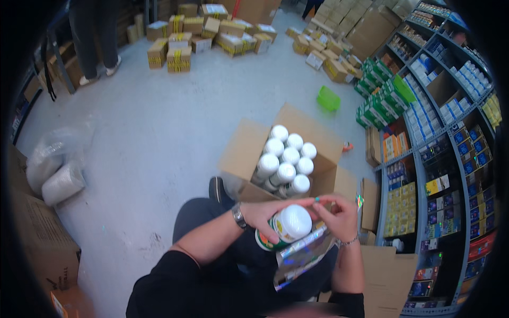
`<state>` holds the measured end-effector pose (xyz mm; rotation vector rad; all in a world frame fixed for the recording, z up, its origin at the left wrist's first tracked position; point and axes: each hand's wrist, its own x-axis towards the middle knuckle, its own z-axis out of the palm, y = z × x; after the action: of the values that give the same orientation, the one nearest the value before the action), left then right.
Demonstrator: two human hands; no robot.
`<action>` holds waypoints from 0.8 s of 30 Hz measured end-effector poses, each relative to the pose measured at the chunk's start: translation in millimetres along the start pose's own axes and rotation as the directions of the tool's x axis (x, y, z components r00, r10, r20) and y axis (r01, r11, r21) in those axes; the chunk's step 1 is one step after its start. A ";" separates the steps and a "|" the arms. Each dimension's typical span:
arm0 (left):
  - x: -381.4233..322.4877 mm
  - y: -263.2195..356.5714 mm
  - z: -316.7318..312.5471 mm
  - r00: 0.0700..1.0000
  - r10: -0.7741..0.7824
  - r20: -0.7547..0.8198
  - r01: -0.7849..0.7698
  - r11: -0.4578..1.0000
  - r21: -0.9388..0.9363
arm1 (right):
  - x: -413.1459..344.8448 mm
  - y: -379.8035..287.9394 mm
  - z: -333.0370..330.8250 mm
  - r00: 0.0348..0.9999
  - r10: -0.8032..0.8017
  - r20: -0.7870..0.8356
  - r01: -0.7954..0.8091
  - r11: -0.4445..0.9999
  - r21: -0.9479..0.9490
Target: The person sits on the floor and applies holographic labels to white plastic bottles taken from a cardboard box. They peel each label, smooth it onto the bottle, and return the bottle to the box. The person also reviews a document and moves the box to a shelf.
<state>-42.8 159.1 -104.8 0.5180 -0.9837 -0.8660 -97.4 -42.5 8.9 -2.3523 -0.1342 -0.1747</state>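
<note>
My left hand [264, 218] is wrapped around a white-capped plastic bottle [295, 222] with a green and yellow label, tilted above my lap. Its index finger stretches across to my right hand [338, 214], whose thumb and fingertip pinch at a tiny teal piece [317, 199]. A small shiny holographic sticker [360, 201] shows at the outer edge of the right hand. Below the bottle a silvery holographic sheet [300, 258] hangs over my lap; what supports it is hidden. Just beyond my hands, an open cardboard box [244, 149] contains several white-capped bottles [290, 156] standing upright.
Metal shelving [421, 159] full of boxed goods runs along the right, with green cartons [383, 103] beside it. A green basket [328, 98] lies on the floor. Taped parcels [179, 59] are piled farther off. Bubble wrap rolls [63, 183] lie left. Another person's legs [93, 43] stand far left.
</note>
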 end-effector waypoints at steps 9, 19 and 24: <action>1.2 -5.4 -1.8 0.999 -0.019 -0.044 0.017 0.999 -0.039 | -1.7 -1.3 4.9 0.993 0.030 -0.114 -0.024 0.998 0.050; 7.0 -5.5 -0.6 0.997 -0.071 -0.014 0.071 0.997 0.019 | -0.4 -5.2 -10.0 0.984 -0.176 0.009 0.177 0.983 -0.052; 4.4 -10.3 -4.9 0.994 -0.083 -0.074 0.092 0.988 0.121 | -5.6 3.0 -11.2 0.990 -0.129 0.064 0.136 0.984 -0.113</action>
<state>-41.4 149.6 -112.4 0.6969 -0.9616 -0.8635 -103.4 -52.8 13.8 -2.4666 -0.3164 -0.1856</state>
